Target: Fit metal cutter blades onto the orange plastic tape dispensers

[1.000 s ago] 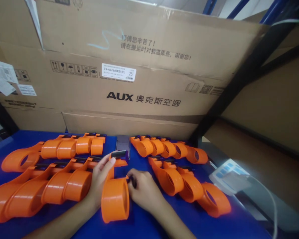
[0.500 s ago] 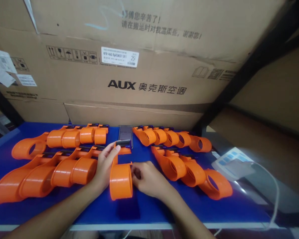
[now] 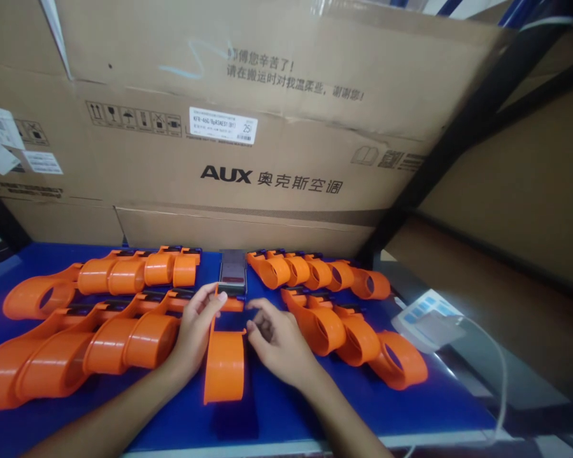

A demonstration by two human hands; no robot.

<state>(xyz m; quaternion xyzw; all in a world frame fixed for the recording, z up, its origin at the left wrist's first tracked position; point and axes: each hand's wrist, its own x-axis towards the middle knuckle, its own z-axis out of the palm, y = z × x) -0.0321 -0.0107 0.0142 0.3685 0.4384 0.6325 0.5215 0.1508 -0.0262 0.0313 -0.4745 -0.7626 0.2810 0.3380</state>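
My left hand [image 3: 198,324] pinches the top of an orange curled plastic band [image 3: 225,372], its thumb beside the dark strip along the upper end. This band hangs in a wide loop over the blue surface. Just right of it is my right hand [image 3: 274,337], thumb and forefinger apart and half curled; nothing shows between them. Whether its thumb touches the band's edge is hard to tell. Behind the held piece lies a flat grey rectangular object [image 3: 233,264] with a dark red patch.
Rows of similar orange bands lie on both sides, left [image 3: 107,343] and right [image 3: 319,327]. A large cardboard box [image 3: 286,152] stands behind. On the right, a white power strip [image 3: 427,312] with a plugged-in cable sits beside the blue surface [image 3: 391,413] and a black frame post [image 3: 424,172].
My right hand has come away from the band's edge, its fingers opening and lifting slightly. My left hand keeps its grip. The camera view has tilted up a little.
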